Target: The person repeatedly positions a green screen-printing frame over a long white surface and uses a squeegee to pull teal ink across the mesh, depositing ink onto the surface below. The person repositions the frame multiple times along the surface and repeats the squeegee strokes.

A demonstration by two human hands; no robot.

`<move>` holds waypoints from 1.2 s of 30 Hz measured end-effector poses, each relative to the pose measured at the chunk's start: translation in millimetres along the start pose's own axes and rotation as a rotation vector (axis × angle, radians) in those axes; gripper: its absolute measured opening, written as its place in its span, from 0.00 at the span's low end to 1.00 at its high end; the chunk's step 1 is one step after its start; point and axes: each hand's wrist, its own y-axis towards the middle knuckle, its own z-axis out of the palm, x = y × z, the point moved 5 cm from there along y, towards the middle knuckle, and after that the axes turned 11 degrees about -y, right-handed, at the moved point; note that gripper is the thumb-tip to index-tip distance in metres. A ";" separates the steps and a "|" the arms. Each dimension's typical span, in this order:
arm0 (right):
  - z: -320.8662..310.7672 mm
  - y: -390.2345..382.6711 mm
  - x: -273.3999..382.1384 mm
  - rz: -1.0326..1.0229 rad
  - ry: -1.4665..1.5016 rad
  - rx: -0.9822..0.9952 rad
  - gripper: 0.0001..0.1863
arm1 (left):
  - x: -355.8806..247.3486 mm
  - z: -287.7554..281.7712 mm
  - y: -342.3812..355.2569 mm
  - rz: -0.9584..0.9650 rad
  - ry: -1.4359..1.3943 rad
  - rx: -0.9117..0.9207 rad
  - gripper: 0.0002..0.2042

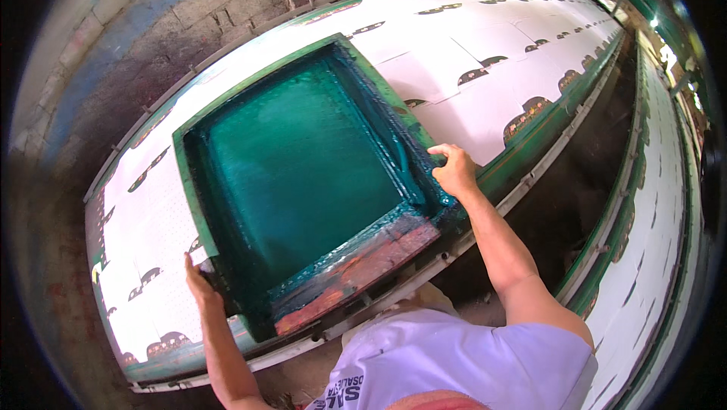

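A large screen printing frame (307, 305) lies tilted across the long table in front of me, its mesh (295, 168) coated with wet green ink. Thick dark teal ink (379, 137) is heaped along the inner right side; I cannot tell whether a tool lies in it. My left hand (201, 286) is closed on the frame's near left side, with one finger stretched along the edge. At the right edge, near the close corner, my right hand (456, 172) grips the frame with bent fingers. The frame hides the sheets beneath it.
White sheets (439, 62) with dark, patterned curved shapes cover the long table, which has a metal rail (530, 179) along its near edge. A second covered table (644, 258) stands to the right across a dark gap. A block wall (204, 9) runs behind.
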 end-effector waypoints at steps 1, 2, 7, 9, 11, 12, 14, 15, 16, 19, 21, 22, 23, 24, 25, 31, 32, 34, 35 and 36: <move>-5.6 7.6 -18.5 0.018 0.008 -0.001 0.22 | 10.9 17.1 -3.9 0.064 0.010 -0.009 0.34; -12.9 15.2 -33.5 0.009 0.003 0.002 0.23 | 20.2 45.0 -20.5 0.058 -0.021 -0.007 0.32; -37.4 39.8 -86.5 0.073 0.004 0.010 0.24 | 70.0 83.3 -33.9 0.119 0.005 -0.045 0.29; -42.6 46.7 -110.3 0.080 0.012 -0.007 0.25 | 88.2 100.2 -35.0 0.148 0.003 -0.051 0.28; -45.8 54.2 -127.5 0.042 0.010 -0.020 0.25 | 104.1 111.2 -42.2 0.145 -0.004 -0.084 0.27; -45.5 58.1 -136.1 0.046 0.016 -0.015 0.25 | 109.0 115.8 -44.8 0.140 0.004 -0.083 0.26; -50.8 63.0 -145.7 0.060 0.027 0.005 0.24 | 118.2 125.0 -51.6 0.122 0.027 -0.085 0.25; -51.7 65.0 -152.2 0.064 0.025 0.008 0.24 | 122.2 130.5 -52.0 0.120 0.025 -0.078 0.25; -50.8 66.3 -156.1 0.064 0.026 0.013 0.24 | 123.0 134.8 -54.2 0.120 0.021 -0.075 0.24; -49.3 69.1 -168.7 0.060 0.053 0.019 0.23 | 125.6 152.2 -61.1 0.136 0.020 -0.079 0.24; -46.3 68.2 -175.7 0.048 0.042 0.029 0.22 | 125.0 162.4 -64.2 0.133 0.069 -0.096 0.24; -45.5 66.5 -170.0 0.027 0.023 0.049 0.22 | 123.4 157.9 -68.2 0.123 0.115 -0.125 0.24; -45.4 64.5 -164.6 0.006 0.004 0.069 0.21 | 122.3 154.6 -71.4 0.113 0.161 -0.154 0.24; -47.2 59.2 -160.5 -0.055 -0.091 0.027 0.21 | 122.8 156.7 -69.9 0.129 0.202 -0.142 0.24; -46.2 51.7 -149.5 -0.136 -0.175 -0.008 0.21 | 121.3 152.5 -69.2 0.151 0.236 -0.151 0.25; -67.2 -41.2 -30.9 -0.839 0.110 0.387 0.19 | 136.8 134.2 -40.9 0.129 0.392 -0.174 0.30; -63.9 -62.8 -16.1 -0.918 0.191 0.522 0.22 | 140.0 131.0 -36.4 0.124 0.374 -0.167 0.32; -64.3 -92.5 15.6 -1.061 0.077 0.490 0.23 | 141.1 116.9 -34.7 0.142 0.407 -0.236 0.33; -60.8 -94.2 15.8 -1.039 0.020 0.447 0.23 | 138.1 141.6 -41.3 0.126 0.490 -0.237 0.34; -56.3 -94.8 18.9 -1.045 -0.020 0.405 0.22 | 134.4 141.8 -44.3 0.144 0.505 -0.244 0.34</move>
